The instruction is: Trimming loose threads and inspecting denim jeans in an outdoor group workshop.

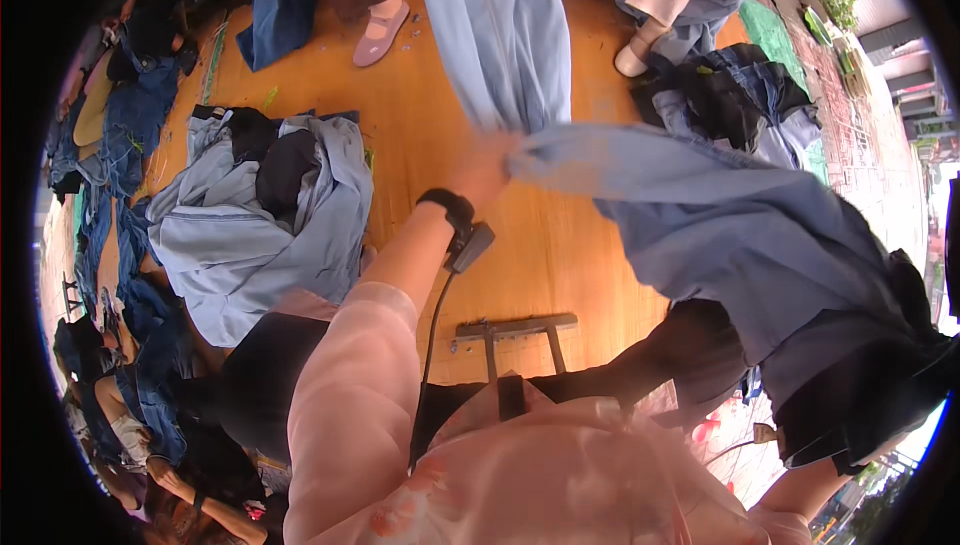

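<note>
The left hand (486,165), just above the centre toward twelve o'clock, is blurred but grasps the narrow end of a pair of blue jeans (720,215). The jeans stretch from that grip toward three o'clock, then sag in folds toward four o'clock, where they meet dark cloth (855,385). The right forearm (800,493) shows at about four to five o'clock, running up into this dark cloth; the right hand is hidden, so I cannot tell whether it is clenched, released or grasping anything.

A black wristband (455,213) with a small box circles the left wrist, and a cable (428,345) runs down toward six o'clock. At twelve o'clock, pale blue cloth (500,35) hangs down to the left hand; whether they touch is unclear. Below lies a wooden board (560,285), with a dark metal bar (515,327) at six o'clock.

A heap of light blue clothes (250,265) with black pieces in it sits at nine o'clock. A darker heap (735,105) lies at two o'clock. A pink shoe (382,37) is at eleven o'clock and a beige shoe (631,59) at one. At eight o'clock shows a co-worker's hand (170,477).
</note>
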Tool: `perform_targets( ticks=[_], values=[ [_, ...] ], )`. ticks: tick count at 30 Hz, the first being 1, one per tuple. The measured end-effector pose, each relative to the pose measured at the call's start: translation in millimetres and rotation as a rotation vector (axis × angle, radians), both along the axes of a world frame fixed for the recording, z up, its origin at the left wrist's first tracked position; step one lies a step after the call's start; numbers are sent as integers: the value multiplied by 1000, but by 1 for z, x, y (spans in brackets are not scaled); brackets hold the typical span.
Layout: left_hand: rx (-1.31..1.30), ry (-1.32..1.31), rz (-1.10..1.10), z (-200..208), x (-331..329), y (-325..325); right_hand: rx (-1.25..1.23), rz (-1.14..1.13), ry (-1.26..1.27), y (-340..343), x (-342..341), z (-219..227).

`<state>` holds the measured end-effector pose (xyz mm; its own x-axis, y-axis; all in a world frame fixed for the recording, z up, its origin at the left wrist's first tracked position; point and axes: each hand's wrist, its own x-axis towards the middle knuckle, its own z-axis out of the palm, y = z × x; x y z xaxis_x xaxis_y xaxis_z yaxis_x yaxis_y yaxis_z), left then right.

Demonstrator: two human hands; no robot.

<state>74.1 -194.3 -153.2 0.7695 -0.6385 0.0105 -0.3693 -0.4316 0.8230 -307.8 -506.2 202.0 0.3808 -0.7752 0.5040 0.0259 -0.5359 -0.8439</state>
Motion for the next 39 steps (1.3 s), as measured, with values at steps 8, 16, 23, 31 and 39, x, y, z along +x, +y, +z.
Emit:
perform_targets(
  ticks=[8,16,23,31,39],
  values=[
    [903,529,-996,-1,-66,59,116,131,23,42,52,-99],
    [184,-144,77,172,62,98,50,6,-98,-1,-13,-27],
    [409,-218,222,30,1,151,64,127,48,82,25,-53],
    [911,347,-505,-32,-47,166,143,398,-94,85,26,-117],
    [-105,70,87,181,24,110,-974,-112,63,17,75,-87]
  ],
)
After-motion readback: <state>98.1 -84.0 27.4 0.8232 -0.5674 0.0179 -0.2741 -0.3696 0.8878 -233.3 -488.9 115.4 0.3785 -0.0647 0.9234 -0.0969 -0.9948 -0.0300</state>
